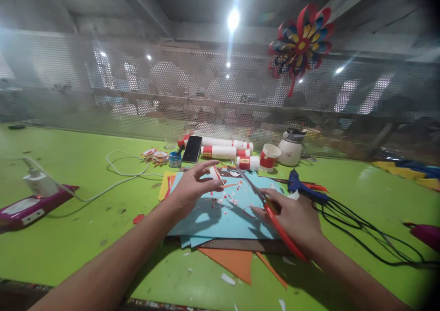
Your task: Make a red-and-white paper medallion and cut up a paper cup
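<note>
Between the thumb and fingers of my left hand [189, 188] is a small white piece of paper cup with a red edge [216, 174]. My right hand [298, 213] grips red-handled scissors [280, 228], whose blades point up and left toward the back of the work area. The blades stay apart from the cup piece. Below both hands lie light blue paper sheets [220, 226], strewn with red and white paper scraps [225, 202]. Orange paper [233, 263] sticks out from under the board at the front.
Stacked paper cups [218, 152], one upright cup [270, 157], a phone [192, 149], a small blue jar [175, 159] and a kettle [291, 146] stand behind. A blue glue gun [302, 188] with black cable lies right. Left is a purple power strip [41, 208] with a white cord.
</note>
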`<state>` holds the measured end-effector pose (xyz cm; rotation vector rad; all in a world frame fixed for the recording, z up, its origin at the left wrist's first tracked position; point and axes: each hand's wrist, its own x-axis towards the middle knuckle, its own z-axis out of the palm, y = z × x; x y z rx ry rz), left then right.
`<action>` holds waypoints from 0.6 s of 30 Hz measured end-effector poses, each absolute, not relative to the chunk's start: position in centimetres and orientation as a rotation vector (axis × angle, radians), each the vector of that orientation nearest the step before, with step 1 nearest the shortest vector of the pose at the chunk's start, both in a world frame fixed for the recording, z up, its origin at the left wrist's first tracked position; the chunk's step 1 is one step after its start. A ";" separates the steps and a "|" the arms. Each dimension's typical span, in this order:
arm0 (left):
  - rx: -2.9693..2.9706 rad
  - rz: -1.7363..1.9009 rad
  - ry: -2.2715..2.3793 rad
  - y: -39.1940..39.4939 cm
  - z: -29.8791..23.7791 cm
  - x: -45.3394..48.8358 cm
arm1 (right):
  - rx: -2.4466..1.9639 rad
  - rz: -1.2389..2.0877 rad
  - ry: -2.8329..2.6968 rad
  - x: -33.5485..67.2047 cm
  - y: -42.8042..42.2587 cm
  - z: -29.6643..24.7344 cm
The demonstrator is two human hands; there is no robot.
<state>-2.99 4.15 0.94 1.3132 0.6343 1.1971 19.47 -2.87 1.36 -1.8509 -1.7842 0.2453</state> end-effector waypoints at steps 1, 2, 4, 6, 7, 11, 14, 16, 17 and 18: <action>1.322 1.218 0.639 4.2 0.9 -3.0 | -1.841 0.286 -1.809 19.5 -2.7 1.1; 1.327 1.242 0.646 4.2 0.9 -2.9 | -1.824 0.323 -1.834 19.6 -2.6 0.7; 1.337 1.283 0.658 4.2 1.0 -2.9 | -1.784 0.347 -1.891 19.7 -2.3 -0.1; 1.350 1.300 0.660 4.1 1.1 -2.9 | -1.770 0.314 -1.961 19.8 -2.2 -0.8; 1.361 1.302 0.654 4.1 1.1 -2.9 | -1.775 0.293 -1.990 19.8 -2.1 -1.1; 1.363 1.329 0.623 3.8 1.2 -2.7 | -1.815 0.269 -2.034 19.9 -1.9 -1.6; 1.330 1.316 0.587 3.6 1.2 -2.6 | -1.821 0.259 -2.042 20.0 -1.8 -1.7; 1.324 1.282 0.566 3.6 1.1 -2.6 | -1.838 0.251 -2.047 20.0 -1.8 -1.7; 1.320 1.267 0.563 3.6 1.0 -2.6 | -1.849 0.250 -2.050 20.0 -1.8 -1.7; 1.317 1.250 0.563 3.7 1.0 -2.6 | -1.862 0.249 -2.052 20.1 -1.8 -1.7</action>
